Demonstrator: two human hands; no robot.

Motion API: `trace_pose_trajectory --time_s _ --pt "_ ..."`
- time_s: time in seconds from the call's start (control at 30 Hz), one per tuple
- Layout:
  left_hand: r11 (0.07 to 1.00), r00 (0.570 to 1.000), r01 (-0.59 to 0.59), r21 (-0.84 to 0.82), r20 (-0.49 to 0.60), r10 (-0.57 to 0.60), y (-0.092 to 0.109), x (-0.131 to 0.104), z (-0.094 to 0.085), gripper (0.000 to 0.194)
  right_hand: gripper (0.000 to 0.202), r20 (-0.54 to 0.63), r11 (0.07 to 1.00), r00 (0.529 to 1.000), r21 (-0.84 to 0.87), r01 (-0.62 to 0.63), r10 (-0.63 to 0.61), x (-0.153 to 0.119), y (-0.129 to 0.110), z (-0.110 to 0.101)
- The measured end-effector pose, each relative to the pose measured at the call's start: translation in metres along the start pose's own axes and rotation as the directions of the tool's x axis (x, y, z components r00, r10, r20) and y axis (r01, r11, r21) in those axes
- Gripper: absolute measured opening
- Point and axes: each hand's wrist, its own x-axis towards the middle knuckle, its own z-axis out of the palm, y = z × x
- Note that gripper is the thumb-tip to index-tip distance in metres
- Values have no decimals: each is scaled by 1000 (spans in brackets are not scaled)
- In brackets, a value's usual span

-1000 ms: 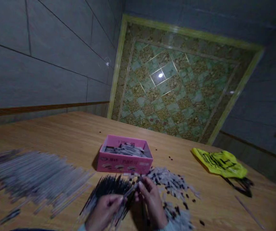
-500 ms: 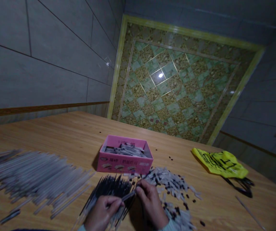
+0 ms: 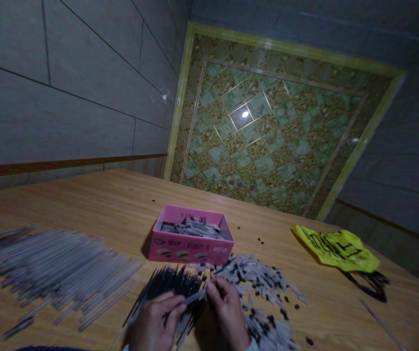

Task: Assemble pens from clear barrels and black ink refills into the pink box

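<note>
Near the front of the table, my left hand (image 3: 156, 319) pinches the left end of a slim greyish translucent tube (image 3: 195, 296) between thumb and fingers. At the tube's other end, the thumb and fingers of my right hand (image 3: 226, 304) are closed; its tip is hidden in them. Just behind and below lies a bundle of thin black-tipped sticks (image 3: 175, 281). Right of my right hand spreads a heap of short whitish translucent pieces with black ends (image 3: 255, 273). A pink open box (image 3: 191, 248) stands beyond my hands, holding many similar slim pieces.
Long clear tubes (image 3: 63, 268) lie in a broad pile on the left of the wooden table (image 3: 114, 195). A yellow bag (image 3: 337, 248) with black lettering and a dark strap rests at right, near a single thin stick (image 3: 381, 321). Small black bits are scattered about.
My left hand has turned slightly, its knuckles now higher and over the black-tipped sticks. The tube stays between both hands. The camera view has shifted a little.
</note>
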Motion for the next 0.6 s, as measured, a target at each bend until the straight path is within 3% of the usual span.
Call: trace_pose_trajectory --time_s 0.17,0.3,0.43,0.5,0.6 --pt "991 996 -89 95 16 88 3 0 0 22 34 22 994 998 98 -53 51 3 6 0" --pt "990 994 -61 125 93 49 1 10 -9 26 31 -22 982 997 175 -72 78 3 12 0" --pt "924 987 147 353 9 -161 -18 21 -26 29 28 -145 927 968 346 -144 204 4 13 -4" --pt "798 943 301 521 -42 -329 -30 23 -33 31 29 -200 885 944 441 -151 261 5 11 -7" --pt "646 870 388 658 -29 -493 -44 22 -41 33 33 -297 861 913 499 -101 279 5 6 -10"
